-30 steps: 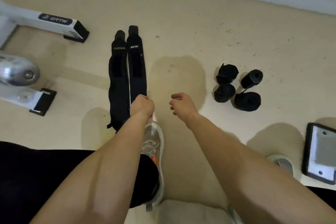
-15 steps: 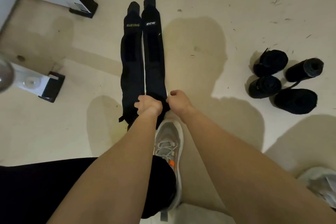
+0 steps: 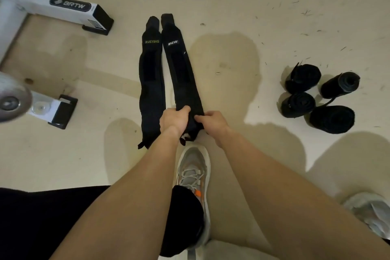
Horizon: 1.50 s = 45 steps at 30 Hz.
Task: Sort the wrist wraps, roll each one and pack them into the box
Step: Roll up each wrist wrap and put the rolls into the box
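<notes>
Where left hand (image 3: 174,121) and right hand (image 3: 213,123) meet: white-logo wrist wrap (image 3: 181,69), both grips pinching it.
XUEYING wrap (image 3: 150,82): just left of it.

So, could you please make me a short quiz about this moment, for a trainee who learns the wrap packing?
1. True or false: the left hand and the right hand each grip a different flat wrap.
2. How many rolled wraps lie to the right of the hands? A two, B four, C six.
3. Is the box in view?
Key: 1 false, both grip the near end of the white-logo wrap; the XUEYING wrap lies beside it. 2 B. 3 no.
</notes>
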Available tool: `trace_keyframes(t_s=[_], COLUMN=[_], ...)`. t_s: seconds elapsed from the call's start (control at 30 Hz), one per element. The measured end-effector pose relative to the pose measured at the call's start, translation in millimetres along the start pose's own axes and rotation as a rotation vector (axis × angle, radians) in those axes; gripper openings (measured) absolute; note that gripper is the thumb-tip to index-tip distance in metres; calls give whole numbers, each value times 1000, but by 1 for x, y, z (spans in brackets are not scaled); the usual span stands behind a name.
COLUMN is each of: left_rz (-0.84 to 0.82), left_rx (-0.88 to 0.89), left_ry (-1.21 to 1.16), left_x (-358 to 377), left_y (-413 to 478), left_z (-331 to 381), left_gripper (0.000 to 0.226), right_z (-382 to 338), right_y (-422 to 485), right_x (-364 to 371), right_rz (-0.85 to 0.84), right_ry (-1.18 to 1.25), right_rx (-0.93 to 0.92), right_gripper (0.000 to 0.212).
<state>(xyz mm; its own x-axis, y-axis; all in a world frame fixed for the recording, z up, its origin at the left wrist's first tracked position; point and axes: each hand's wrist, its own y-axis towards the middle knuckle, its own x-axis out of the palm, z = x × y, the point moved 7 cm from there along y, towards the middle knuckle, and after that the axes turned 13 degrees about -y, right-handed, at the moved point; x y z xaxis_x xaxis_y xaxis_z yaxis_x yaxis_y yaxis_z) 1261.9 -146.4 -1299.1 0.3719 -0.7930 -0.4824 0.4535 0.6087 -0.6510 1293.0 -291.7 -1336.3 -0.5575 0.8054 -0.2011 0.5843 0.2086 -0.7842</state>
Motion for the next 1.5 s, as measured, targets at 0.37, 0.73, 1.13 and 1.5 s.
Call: trace_keyframes(t_s=[0.37, 0.73, 1.13, 1.5], left_rz=[-383, -491, -1001, -755], left_rx=[216, 223, 123, 824], left_ry=[-169, -143, -494, -196], left_x=[20, -6, -32, 1], left_y=[-95, -202, -344, -398], left_z=[80, 189, 274, 314], left_gripper=[13, 17, 37, 42], right_z=[-45, -120, -160, -138], right_y=[-88, -219, -371, -413], right_x=[-108, -194, -287, -329], right_rz=[152, 261, 316, 406], right_ry=[23, -65, -24, 193], right_rx=[-209, -439, -707, -757], right_gripper=[18, 7, 18, 15])
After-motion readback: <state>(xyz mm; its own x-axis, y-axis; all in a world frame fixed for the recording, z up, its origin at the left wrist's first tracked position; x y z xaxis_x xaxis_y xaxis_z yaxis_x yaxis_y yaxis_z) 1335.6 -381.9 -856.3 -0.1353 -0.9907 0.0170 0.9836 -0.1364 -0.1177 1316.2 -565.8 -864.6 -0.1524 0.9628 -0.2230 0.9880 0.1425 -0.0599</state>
